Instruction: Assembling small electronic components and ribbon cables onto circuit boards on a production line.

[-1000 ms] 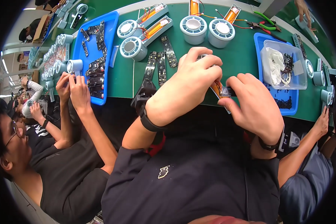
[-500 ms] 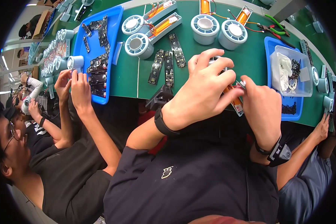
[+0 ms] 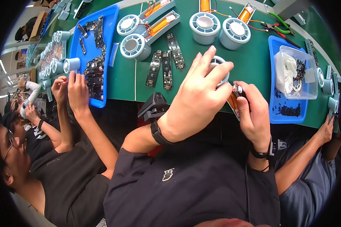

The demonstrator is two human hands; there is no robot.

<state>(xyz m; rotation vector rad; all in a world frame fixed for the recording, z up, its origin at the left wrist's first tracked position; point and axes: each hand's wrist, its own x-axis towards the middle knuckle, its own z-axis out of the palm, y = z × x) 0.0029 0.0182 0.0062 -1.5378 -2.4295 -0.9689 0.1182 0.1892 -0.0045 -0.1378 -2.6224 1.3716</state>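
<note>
My left hand [image 3: 197, 100] reaches over a light-blue housing with a round ribbed head [image 3: 224, 77], its fingers curved around that head. An orange battery [image 3: 232, 99] shows in the housing's narrow body, partly hidden by both hands. Just right of it, my right hand [image 3: 255, 113] pinches a small black circuit board [image 3: 238, 90] between thumb and fingers, and the rest of the board is hidden. Left of my left hand, several loose black circuit boards [image 3: 167, 70] lie on the green table.
Similar housings [image 3: 135, 47] stand farther back, some with wired batteries. A blue tray of boards [image 3: 111, 22] sits left. At right, another blue tray [image 3: 272, 113] bears a clear box [image 3: 310, 92] and small black parts. Pliers [image 3: 278, 29] lie behind. Co-workers' hands [image 3: 78, 92] are nearby.
My right hand has shifted left and turned, bringing the small black board into clearer view. My left hand has moved slightly left and down, and more of the round head shows.
</note>
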